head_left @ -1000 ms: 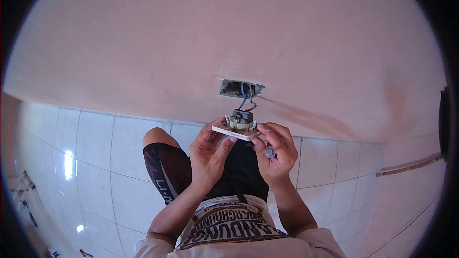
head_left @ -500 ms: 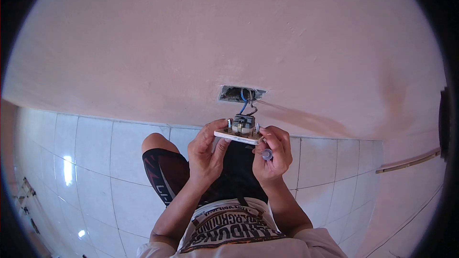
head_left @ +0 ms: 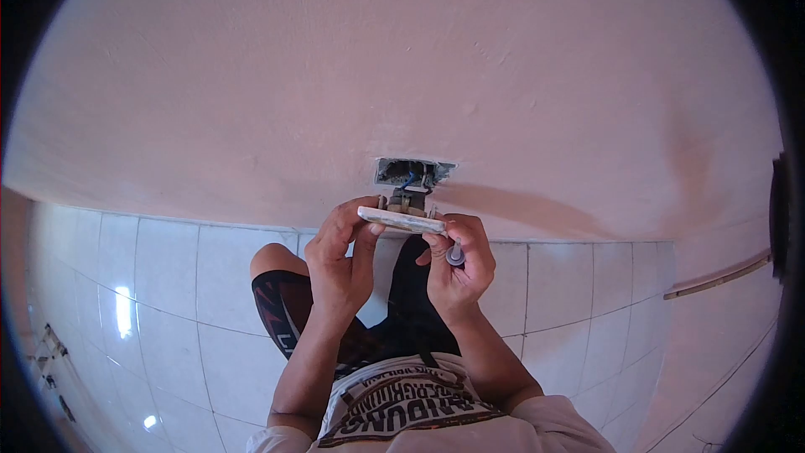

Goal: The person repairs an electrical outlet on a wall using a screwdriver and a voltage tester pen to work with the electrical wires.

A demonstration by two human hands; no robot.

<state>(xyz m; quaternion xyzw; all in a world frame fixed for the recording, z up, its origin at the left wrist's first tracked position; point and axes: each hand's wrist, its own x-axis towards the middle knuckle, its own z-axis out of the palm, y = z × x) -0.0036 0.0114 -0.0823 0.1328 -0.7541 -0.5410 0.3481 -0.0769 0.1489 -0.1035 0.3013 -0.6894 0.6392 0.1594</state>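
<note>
A wall socket (head_left: 401, 220) with a pale faceplate is held level between both hands, its back mechanism towards the wall. My left hand (head_left: 340, 256) pinches its left end, thumb below and fingers on top. At the right end, my right hand (head_left: 461, 268) grips the plate with thumb and fingers. A screwdriver with a clear handle (head_left: 455, 254) is also tucked in that hand; its shaft is mostly hidden. Blue and dark wires (head_left: 411, 178) run from the socket into a rectangular wall box (head_left: 390, 171). The socket sits just in front of the box, apart from it.
The pink wall (head_left: 251, 101) rises ahead, meeting a white tiled floor (head_left: 168, 277). My knee (head_left: 277, 260) is close below the left hand. A thin wooden strip (head_left: 717, 277) and a dark object (head_left: 780, 218) are at the far right.
Both hands have brought the socket up and slightly left, nearer the wall box. The wires now show a shorter length outside it.
</note>
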